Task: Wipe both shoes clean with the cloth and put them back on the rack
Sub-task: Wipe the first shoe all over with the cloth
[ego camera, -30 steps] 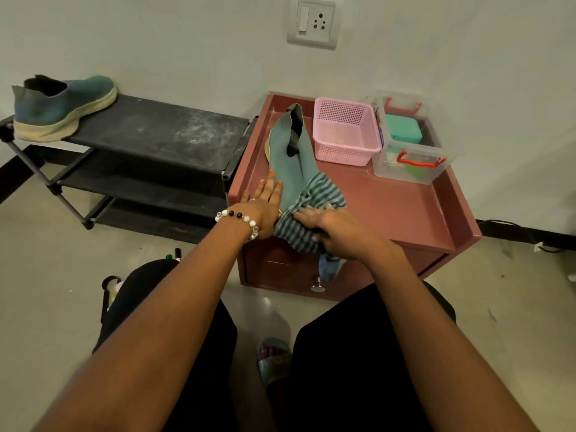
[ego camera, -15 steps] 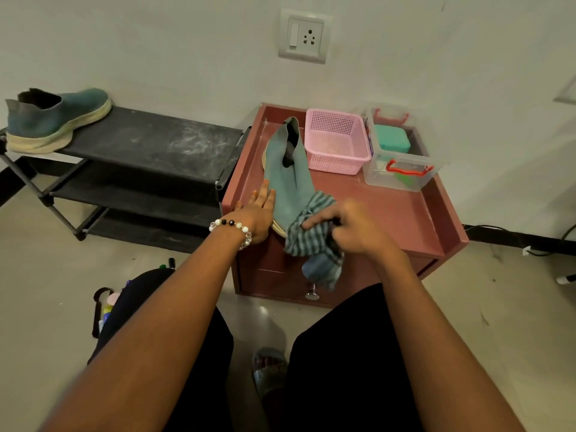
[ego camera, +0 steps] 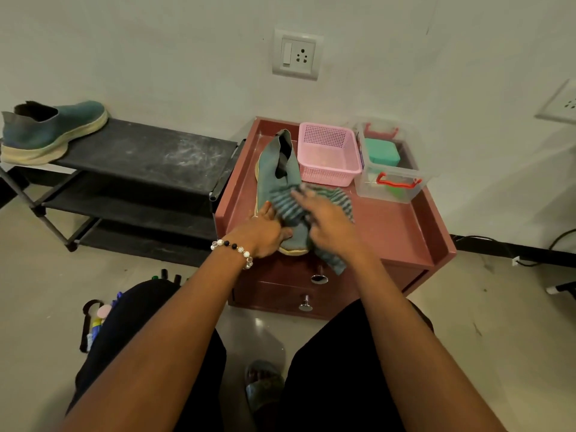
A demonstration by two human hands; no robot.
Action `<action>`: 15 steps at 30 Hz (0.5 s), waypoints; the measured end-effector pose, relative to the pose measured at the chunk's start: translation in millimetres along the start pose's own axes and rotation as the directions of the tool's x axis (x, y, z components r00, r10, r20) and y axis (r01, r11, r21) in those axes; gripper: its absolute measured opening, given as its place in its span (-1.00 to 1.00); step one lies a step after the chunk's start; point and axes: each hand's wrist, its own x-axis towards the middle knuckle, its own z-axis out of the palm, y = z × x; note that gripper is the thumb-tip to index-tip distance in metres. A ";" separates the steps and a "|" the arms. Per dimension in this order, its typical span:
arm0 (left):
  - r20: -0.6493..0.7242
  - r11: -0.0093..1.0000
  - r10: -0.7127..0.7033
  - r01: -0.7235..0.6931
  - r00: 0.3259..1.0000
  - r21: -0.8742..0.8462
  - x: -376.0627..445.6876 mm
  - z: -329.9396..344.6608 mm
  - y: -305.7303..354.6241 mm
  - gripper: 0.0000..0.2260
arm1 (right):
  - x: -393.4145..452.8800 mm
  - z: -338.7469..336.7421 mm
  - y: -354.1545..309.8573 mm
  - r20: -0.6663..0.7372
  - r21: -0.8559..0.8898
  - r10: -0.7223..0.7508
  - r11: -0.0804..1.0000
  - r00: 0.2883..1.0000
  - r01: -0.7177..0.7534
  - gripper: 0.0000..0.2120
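seen from above, looking down past two bare forearms and dark-trousered knees toward a low red cabinet (ego camera: 405, 232) set against a pale wall. lying along the cabinet's left side, a teal slip-on shoe (ego camera: 274, 173), heel opening toward the wall, toe toward the near edge, pale sole rim visible at the toe. draped over the shoe's front half, a striped blue-green cloth (ego camera: 286, 207), one corner hanging over the cabinet's front edge above two metal drawer knobs.

left hand (ego camera: 265, 235), beaded bracelet (ego camera: 232, 249) at the wrist, resting against the shoe's left side near the toe, fingers fairly straight and lying along the sole edge, thumb tucked toward the toe. right hand (ego camera: 327, 226) on top of the cloth over the shoe, fingers extended and blurred by motion; cannot tell whether any of the cloth is pinched beneath the palm.

just right of the shoe, an empty-looking pink mesh basket (ego camera: 327, 157); beside that, a clear plastic box (ego camera: 389, 176) with red clasps and a green item inside.

left of the cabinet, a black three-tier shoe rack (ego camera: 149, 157), top shelf scuffed with pale marks. on the top shelf's far left end, the second teal shoe (ego camera: 53, 132), upright on its thick cream sole, well apart from the hands. on the wall above the cabinet, a white switch and socket plate (ego camera: 297, 54).
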 end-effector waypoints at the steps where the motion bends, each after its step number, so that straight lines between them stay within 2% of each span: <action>1: 0.016 1.000 -0.008 0.008 1.000 0.028 -2.7 0.5 0.3 -0.51 | 4.6 9.1 -2.7 0.139 -0.165 -0.008 0.986 0.990 0.031 -0.38; 2: 0.027 0.999 -0.023 0.022 0.999 0.045 -5.4 0.0 1.8 -0.50 | 9.2 16.8 -3.3 0.223 -0.297 0.033 0.954 0.974 0.036 -0.40; 3: 0.037 0.998 -0.042 0.040 0.998 0.053 -7.7 -1.2 3.0 -0.48 | 12.2 21.1 -5.5 0.242 -0.394 0.080 0.919 0.967 0.023 -0.43; 5: 0.069 0.994 -0.086 0.081 0.994 0.070 -8.7 -4.0 4.9 -0.42 | 15.8 26.9 -7.6 0.204 -0.495 0.163 0.868 0.965 -0.042 -0.47; 9: 0.142 0.992 -0.111 0.102 0.984 0.071 -9.9 -11.1 7.3 -0.36 | 24.8 30.2 -12.0 0.245 -0.539 0.249 0.838 0.937 -0.082 -0.40; 15: 0.183 0.996 -0.086 0.082 0.979 0.031 -9.8 -15.0 5.3 -0.28 | 54.1 20.7 6.0 0.236 -0.575 0.186 0.818 0.954 -0.017 -0.44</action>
